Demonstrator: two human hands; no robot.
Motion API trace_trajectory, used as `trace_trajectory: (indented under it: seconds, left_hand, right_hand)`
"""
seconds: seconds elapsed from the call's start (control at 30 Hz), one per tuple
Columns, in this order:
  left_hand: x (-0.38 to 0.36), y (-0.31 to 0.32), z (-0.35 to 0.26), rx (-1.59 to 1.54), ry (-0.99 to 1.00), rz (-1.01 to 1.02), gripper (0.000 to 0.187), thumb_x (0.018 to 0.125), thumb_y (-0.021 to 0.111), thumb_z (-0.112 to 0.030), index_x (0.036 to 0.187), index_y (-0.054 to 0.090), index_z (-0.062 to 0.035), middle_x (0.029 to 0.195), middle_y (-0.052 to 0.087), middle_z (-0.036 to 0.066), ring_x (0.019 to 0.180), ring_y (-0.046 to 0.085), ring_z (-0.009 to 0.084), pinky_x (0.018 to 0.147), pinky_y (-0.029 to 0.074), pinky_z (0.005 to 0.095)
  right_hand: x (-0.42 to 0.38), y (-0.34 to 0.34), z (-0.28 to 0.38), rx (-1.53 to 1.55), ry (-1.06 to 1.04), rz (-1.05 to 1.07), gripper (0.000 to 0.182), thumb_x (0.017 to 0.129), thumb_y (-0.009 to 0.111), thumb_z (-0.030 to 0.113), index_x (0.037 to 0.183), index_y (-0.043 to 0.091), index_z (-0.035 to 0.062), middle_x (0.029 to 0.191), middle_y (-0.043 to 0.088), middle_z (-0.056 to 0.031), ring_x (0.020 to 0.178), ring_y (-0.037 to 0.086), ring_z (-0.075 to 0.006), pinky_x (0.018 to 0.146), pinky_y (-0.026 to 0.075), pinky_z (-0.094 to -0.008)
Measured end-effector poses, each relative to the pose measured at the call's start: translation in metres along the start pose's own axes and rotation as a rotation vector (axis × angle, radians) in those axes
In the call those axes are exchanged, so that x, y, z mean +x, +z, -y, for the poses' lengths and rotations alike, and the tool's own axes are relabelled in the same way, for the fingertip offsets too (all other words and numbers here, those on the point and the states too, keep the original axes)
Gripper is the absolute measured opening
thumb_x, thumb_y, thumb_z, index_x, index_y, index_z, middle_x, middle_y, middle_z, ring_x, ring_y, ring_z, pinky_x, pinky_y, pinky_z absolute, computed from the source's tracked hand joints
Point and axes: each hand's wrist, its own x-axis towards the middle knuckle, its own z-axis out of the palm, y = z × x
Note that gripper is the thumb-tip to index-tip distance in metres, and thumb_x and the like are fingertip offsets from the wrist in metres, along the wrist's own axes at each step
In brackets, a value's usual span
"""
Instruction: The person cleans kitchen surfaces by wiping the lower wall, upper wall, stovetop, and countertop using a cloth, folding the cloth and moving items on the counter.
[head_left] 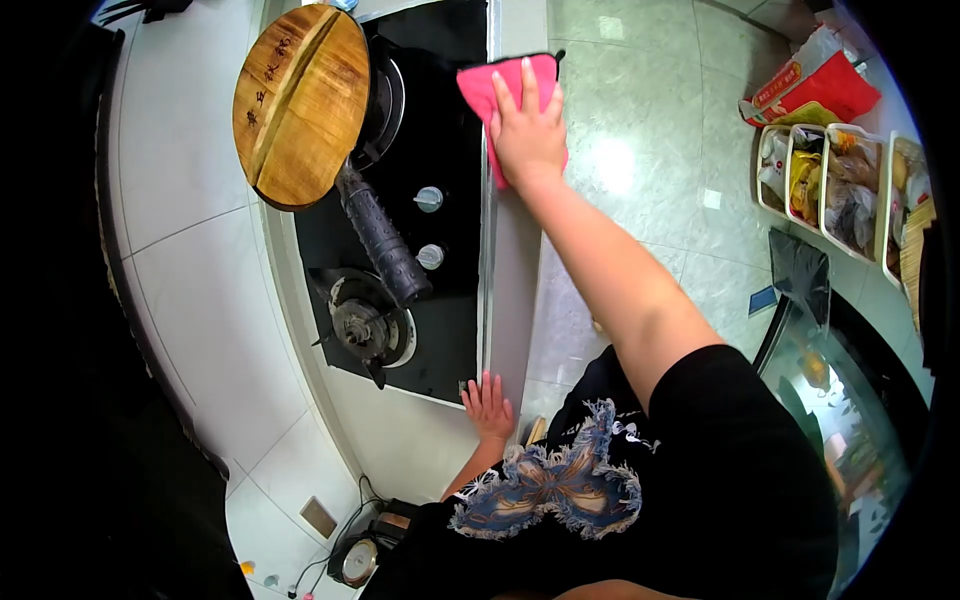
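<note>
My right hand (530,135) presses a pink cloth (480,92) with a dark edge against the counter's front edge, beside the black glass gas stove (440,120). Its fingers stretch over the cloth and hold it there; the thumb is hard to make out. My left hand (488,405) lies flat with fingers apart at the near corner of the stove, holding nothing. On the far burner sits a pan with a round wooden lid (310,110); its dark handle (385,240) points back over the stove. Two silver knobs (429,199) are beside the handle.
A bare burner (362,325) is near the stove's left end. White tiled wall (190,120) runs behind the counter. An appliance (362,560) with cords stands at the lower left. On the right are white storage bins (850,185), a red bag (815,85) and a glass-topped table (840,400).
</note>
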Motion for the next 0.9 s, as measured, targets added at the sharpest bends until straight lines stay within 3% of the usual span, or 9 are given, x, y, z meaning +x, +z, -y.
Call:
trace_trajectory:
  seconds: [0.03,0.17,0.23,0.3,0.5,0.6,0.7,0.8,0.9]
  left_hand:
    - [0.001,0.0,0.001,-0.002,-0.004,0.005,0.057,0.102,0.04,-0.033,0.156,0.044,-0.0158,0.166,0.034,0.008,0.153,0.024,0.0388,0.124,0.016,0.059]
    - [0.0,0.001,0.002,-0.011,0.028,-0.031,0.055,0.103,0.04,-0.033,0.155,0.046,-0.0164,0.166,0.035,0.007,0.153,0.025,0.0382,0.124,0.017,0.059]
    - [-0.003,0.002,0.001,-0.005,0.021,-0.026,0.055,0.103,0.04,-0.033,0.155,0.046,-0.0164,0.166,0.035,0.007,0.154,0.025,0.0379,0.124,0.018,0.059]
    - [-0.003,0.004,0.004,-0.004,0.036,-0.032,0.055,0.103,0.04,-0.032,0.154,0.047,-0.0158,0.166,0.035,0.007,0.154,0.024,0.0373,0.124,0.018,0.0588]
    - [0.002,-0.002,0.002,-0.004,0.071,-0.029,0.055,0.102,0.039,-0.03,0.153,0.048,-0.0093,0.165,0.036,0.012,0.154,0.024,0.0405,0.124,0.016,0.0579]
    - [0.004,-0.002,0.0,-0.017,0.054,-0.048,0.057,0.101,0.04,-0.032,0.156,0.045,-0.0145,0.166,0.034,0.008,0.154,0.026,0.0385,0.125,0.016,0.0575]
    - [0.003,-0.006,0.002,-0.038,0.071,-0.011,0.058,0.101,0.04,-0.029,0.157,0.042,-0.0121,0.168,0.029,0.01,0.155,0.021,0.0387,0.125,0.012,0.0563]
    - [0.008,-0.011,-0.002,-0.062,0.068,-0.017,0.06,0.1,0.042,-0.027,0.158,0.041,-0.0119,0.169,0.027,0.009,0.155,0.021,0.0385,0.125,0.011,0.0556]
    - [0.013,-0.014,-0.005,-0.119,0.087,-0.081,0.059,0.1,0.042,-0.024,0.157,0.041,-0.0116,0.168,0.03,0.01,0.154,0.024,0.0392,0.125,0.012,0.056]
  right_hand:
    - [0.016,0.004,-0.002,-0.06,-0.035,-0.075,0.052,0.096,0.06,0.039,0.148,0.052,0.036,0.164,0.033,-0.0047,0.133,0.042,-0.054,0.095,0.055,-0.0552]
    - [0.078,0.001,-0.006,-0.062,-0.03,-0.011,0.054,0.098,0.057,0.037,0.151,0.049,0.0315,0.166,0.029,-0.0079,0.131,0.042,-0.0541,0.099,0.052,-0.0542]
    - [0.111,-0.008,-0.006,0.145,-0.015,-0.033,0.056,0.096,0.055,0.027,0.151,0.049,0.0137,0.161,0.037,-0.0204,0.144,0.034,-0.0522,0.119,0.031,-0.0594]
    - [0.129,-0.005,-0.006,0.048,-0.034,-0.047,0.053,0.098,0.054,0.023,0.149,0.05,0.0125,0.16,0.036,-0.0211,0.139,0.039,-0.0539,0.114,0.04,-0.0566]
    - [0.152,0.023,-0.021,-0.064,-0.208,-0.103,0.055,0.098,0.05,0.026,0.148,0.047,0.0024,0.156,0.043,-0.0217,0.145,0.034,-0.0486,0.119,0.029,-0.0607]
    - [0.118,0.03,-0.021,-0.131,-0.235,-0.159,0.05,0.098,0.05,0.026,0.141,0.056,0.0017,0.156,0.044,-0.0215,0.148,0.031,-0.0478,0.118,0.026,-0.0669]
    - [0.042,-0.011,-0.013,-0.277,-0.361,0.091,0.038,0.098,0.051,0.023,0.12,0.07,-0.0016,0.158,0.043,-0.0173,0.151,0.028,-0.0464,0.114,0.023,-0.0764]
    - [-0.027,0.006,-0.018,-0.121,-0.334,-0.122,0.049,0.1,0.049,0.023,0.141,0.055,-0.003,0.159,0.04,-0.0185,0.152,0.024,-0.0458,0.121,0.017,-0.0708]
    - [-0.11,-0.02,-0.008,-0.037,-0.224,-0.053,0.06,0.101,0.047,0.026,0.154,0.039,-0.0017,0.162,0.034,-0.0212,0.155,0.016,-0.0439,0.124,0.009,-0.0681]
